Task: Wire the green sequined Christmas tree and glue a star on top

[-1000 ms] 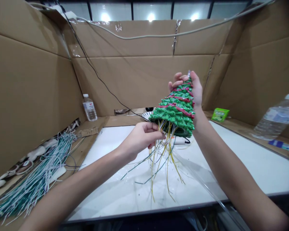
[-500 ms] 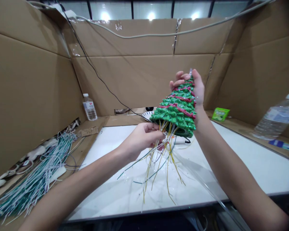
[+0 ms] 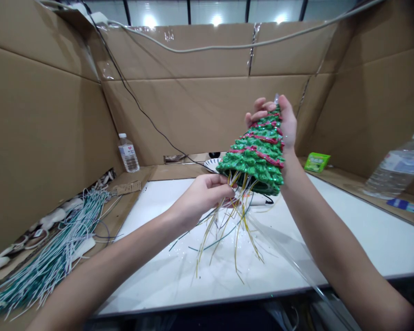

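Note:
A green glittery Christmas tree ornament [image 3: 257,156] with red garland bands hangs tilted in the air over a white table [image 3: 348,234]. My right hand [image 3: 279,122] is wrapped round its tip from behind. Yellow and green wires [image 3: 227,230] dangle from its hollow base. My left hand [image 3: 202,197] is closed in a pinch on those wires just under the base.
A heap of white and green wires [image 3: 44,262] lies at the left. Cardboard walls [image 3: 200,110] enclose the table. A small water bottle [image 3: 128,154] stands at the back left, a larger bottle [image 3: 395,168] at the right, a green packet [image 3: 315,162] behind it, a plate [image 3: 212,164] at the back.
The tree has risen slightly and shifted right with my right hand. The dangling wires have swung left and up; my left hand keeps its pinch on them.

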A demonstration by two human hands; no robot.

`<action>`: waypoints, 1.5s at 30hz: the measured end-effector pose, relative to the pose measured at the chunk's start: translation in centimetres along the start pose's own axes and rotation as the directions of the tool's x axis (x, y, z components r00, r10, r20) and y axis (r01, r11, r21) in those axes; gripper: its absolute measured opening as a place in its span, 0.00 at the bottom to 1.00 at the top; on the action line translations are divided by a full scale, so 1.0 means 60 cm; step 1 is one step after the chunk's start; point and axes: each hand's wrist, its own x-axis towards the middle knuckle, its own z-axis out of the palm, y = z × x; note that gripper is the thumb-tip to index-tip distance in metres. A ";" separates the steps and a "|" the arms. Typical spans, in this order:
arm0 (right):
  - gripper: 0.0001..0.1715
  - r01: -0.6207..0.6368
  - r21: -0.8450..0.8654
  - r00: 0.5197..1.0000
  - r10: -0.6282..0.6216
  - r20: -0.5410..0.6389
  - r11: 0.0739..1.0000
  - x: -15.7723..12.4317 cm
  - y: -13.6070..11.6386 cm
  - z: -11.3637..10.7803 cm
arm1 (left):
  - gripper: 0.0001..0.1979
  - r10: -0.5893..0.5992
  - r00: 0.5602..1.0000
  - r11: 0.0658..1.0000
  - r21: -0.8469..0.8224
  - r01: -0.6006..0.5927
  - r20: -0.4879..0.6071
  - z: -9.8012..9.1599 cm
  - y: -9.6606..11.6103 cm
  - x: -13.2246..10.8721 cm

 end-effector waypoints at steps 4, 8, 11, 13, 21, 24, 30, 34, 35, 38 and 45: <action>0.16 0.017 -0.033 1.000 -0.016 0.018 0.999 0.003 0.001 -0.007 | 0.03 0.008 1.000 1.000 0.015 -0.008 0.003 0.000 0.000 0.001; 0.16 0.029 -0.041 0.999 -0.028 0.024 0.999 0.002 0.002 -0.008 | 0.04 0.019 1.000 0.998 0.057 -0.018 -0.012 -0.002 -0.001 0.002; 0.17 0.019 -0.036 1.000 -0.018 0.026 0.999 0.001 0.003 -0.007 | 0.03 0.007 1.000 0.998 0.060 -0.006 -0.010 -0.001 -0.001 0.001; 0.17 0.019 -0.034 0.999 -0.018 0.026 0.999 0.000 0.004 -0.006 | 0.03 -0.014 1.000 1.000 0.025 0.014 -0.007 0.001 0.000 0.000; 0.21 0.012 -0.019 0.999 -0.011 0.035 1.000 -0.005 0.003 -0.001 | 0.04 -0.049 0.999 0.999 -0.013 0.049 -0.002 0.002 0.002 0.000; 0.22 0.006 -0.017 0.999 -0.006 0.032 1.000 -0.004 0.001 0.000 | 0.04 -0.050 0.999 0.999 -0.019 0.050 0.006 0.000 0.001 0.001; 0.17 0.014 -0.027 0.999 -0.013 0.034 1.000 -0.003 -0.001 -0.003 | 0.02 -0.055 0.998 0.998 -0.016 0.055 0.030 -0.006 0.000 0.003; 0.18 0.013 -0.017 0.999 -0.012 0.045 1.000 -0.004 -0.001 -0.003 | 0.03 -0.056 0.997 0.998 -0.005 0.056 0.052 -0.008 0.002 0.002; 0.19 0.012 -0.019 0.999 -0.011 0.047 1.000 -0.004 -0.002 -0.003 | 0.03 -0.053 0.997 0.999 0.008 0.052 0.053 -0.007 0.003 0.002; 0.19 0.010 -0.023 0.999 -0.009 0.047 1.000 -0.004 -0.005 -0.001 | 0.05 -0.035 0.998 0.998 0.058 0.032 0.050 -0.005 0.005 0.001; 0.24 -0.036 0.023 0.998 0.035 0.057 0.999 -0.006 -0.013 0.004 | 0.06 -0.007 0.995 0.991 0.131 -0.007 0.101 -0.007 0.000 -0.001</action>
